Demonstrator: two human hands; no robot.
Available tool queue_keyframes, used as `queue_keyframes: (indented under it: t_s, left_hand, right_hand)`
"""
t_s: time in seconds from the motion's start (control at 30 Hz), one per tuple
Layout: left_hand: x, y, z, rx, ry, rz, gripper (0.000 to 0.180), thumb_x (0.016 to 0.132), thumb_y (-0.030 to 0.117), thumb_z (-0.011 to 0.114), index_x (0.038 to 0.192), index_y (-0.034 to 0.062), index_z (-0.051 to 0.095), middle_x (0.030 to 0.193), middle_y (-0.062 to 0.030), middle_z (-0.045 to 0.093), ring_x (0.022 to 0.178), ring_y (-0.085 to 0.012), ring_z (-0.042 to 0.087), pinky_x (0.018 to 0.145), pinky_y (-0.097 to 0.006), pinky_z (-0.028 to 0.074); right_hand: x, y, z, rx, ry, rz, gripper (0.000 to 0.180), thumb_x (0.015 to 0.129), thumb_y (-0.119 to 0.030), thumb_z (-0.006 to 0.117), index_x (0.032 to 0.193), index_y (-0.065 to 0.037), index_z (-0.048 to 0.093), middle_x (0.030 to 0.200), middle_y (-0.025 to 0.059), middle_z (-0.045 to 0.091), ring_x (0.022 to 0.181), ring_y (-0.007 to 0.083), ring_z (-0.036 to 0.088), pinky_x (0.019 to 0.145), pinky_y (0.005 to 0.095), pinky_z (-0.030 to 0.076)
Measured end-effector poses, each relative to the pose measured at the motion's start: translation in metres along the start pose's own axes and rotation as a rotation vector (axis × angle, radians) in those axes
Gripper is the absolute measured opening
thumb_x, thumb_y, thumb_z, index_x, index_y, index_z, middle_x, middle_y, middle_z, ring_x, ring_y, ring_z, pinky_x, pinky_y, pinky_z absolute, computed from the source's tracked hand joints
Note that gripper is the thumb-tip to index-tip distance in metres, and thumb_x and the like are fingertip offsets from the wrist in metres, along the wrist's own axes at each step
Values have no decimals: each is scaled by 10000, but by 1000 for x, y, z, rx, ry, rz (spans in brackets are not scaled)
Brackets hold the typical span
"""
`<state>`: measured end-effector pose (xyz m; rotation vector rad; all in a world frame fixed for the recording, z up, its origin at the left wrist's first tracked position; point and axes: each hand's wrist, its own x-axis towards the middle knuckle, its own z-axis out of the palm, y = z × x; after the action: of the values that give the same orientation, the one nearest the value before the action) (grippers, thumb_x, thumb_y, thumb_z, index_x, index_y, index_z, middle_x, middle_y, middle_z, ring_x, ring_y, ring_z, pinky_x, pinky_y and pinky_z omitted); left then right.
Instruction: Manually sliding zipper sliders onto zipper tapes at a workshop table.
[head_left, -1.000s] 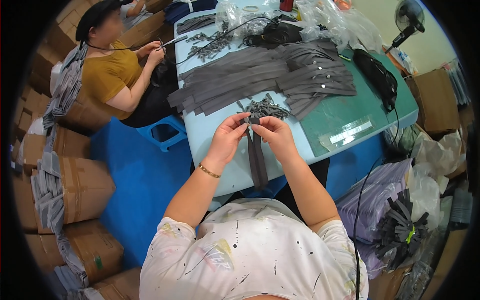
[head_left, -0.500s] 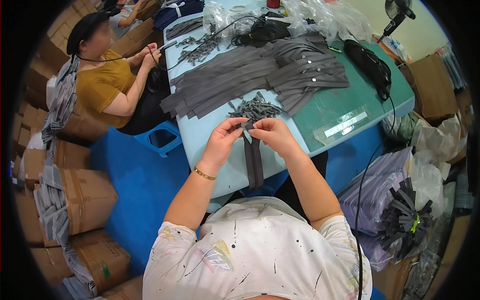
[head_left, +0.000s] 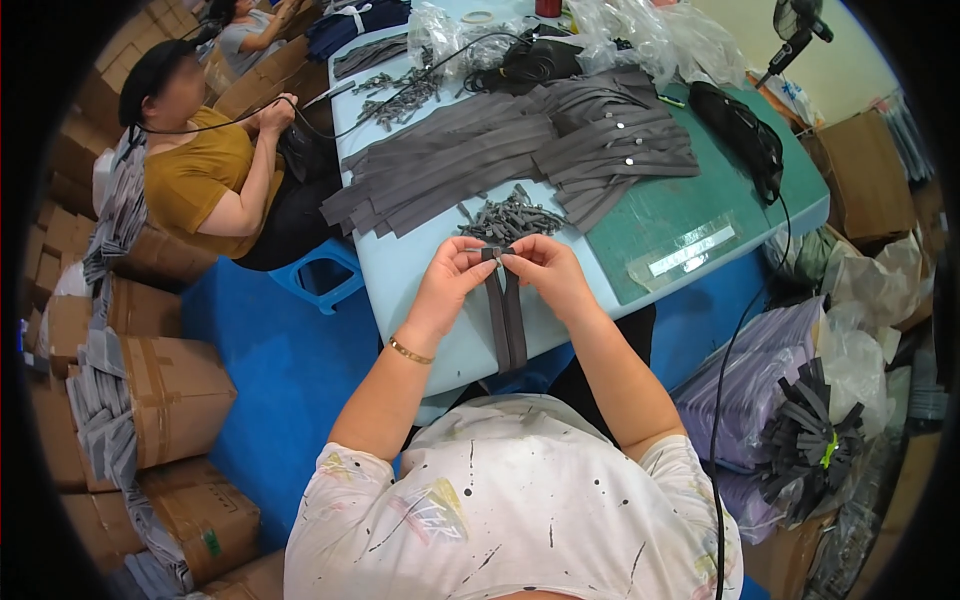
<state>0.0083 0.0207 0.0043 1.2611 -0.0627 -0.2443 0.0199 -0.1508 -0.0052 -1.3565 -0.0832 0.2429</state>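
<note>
Dark grey zipper tape (head_left: pixel 507 325) hangs as two side-by-side strips from my fingertips, down over the near part of the pale blue table. My left hand (head_left: pixel 447 285) pinches its top end. Against it, my right hand (head_left: pixel 553 278) pinches too, its thumb almost meeting the left thumb. A small shiny metal piece, perhaps a slider, shows between the thumbs; the fingers hide most of it. Just beyond my hands lies a heap of small grey zipper pulls (head_left: pixel 512 217). Farther back, long grey zipper tapes (head_left: pixel 450 150) are spread in overlapping rows.
A green mat (head_left: pixel 640 240) covers the table's right side, with a black bag (head_left: pixel 738 135) on it. At the left a co-worker in a mustard shirt (head_left: pixel 205 185) sits on a blue stool (head_left: pixel 318 275). Cardboard boxes (head_left: pixel 180 400) stack at left; a black cable (head_left: pixel 722 400) hangs at right.
My hands have shifted slightly, and the top of the zipper tape now lies flatter between my fingertips, with a metal glint visible. The co-worker has leaned back and lowered their hands.
</note>
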Motion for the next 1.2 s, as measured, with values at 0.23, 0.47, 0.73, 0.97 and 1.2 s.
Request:
queue_keyframes:
  t_s: [0.23,0.47,0.73,0.97,1.2]
  left_hand:
    - [5,-12,-14,-64,35,-176,175,818,98,649,960,37,567,877,-9,603,778,-66,550,700,-196,437]
    - [4,-11,-9,12,43,-162,238,816,73,641,1026,-21,583,901,-22,609,810,-62,552,704,-189,442]
    - [3,-12,-7,14,42,-145,217,815,65,644,1007,-26,601,893,-30,622,795,-67,557,701,-190,447]
    - [-4,-4,6,151,-30,-97,162,861,131,607,946,-4,632,825,19,604,736,-35,506,643,-180,408]
    - [-3,-21,1,212,-67,-144,171,896,163,562,897,2,619,783,13,585,691,-44,486,616,-208,397]
  right_hand:
    - [-1,3,-1,55,-38,-11,204,804,-69,657,1001,-48,612,811,-29,567,703,46,527,612,187,435]
    - [0,6,-7,-83,-130,-64,293,807,-30,632,1098,-65,622,812,-36,574,699,34,516,617,173,429]
    - [1,6,-8,-67,-136,-60,285,808,-27,629,1092,-53,624,802,-32,593,704,31,521,625,176,427]
    - [1,11,-10,-32,-111,-96,294,806,-38,635,1099,-55,625,851,-9,620,715,44,532,664,178,436]
    - [-1,8,-8,-163,-91,-152,299,813,-44,637,1108,-87,634,816,-39,548,742,49,504,683,192,409]
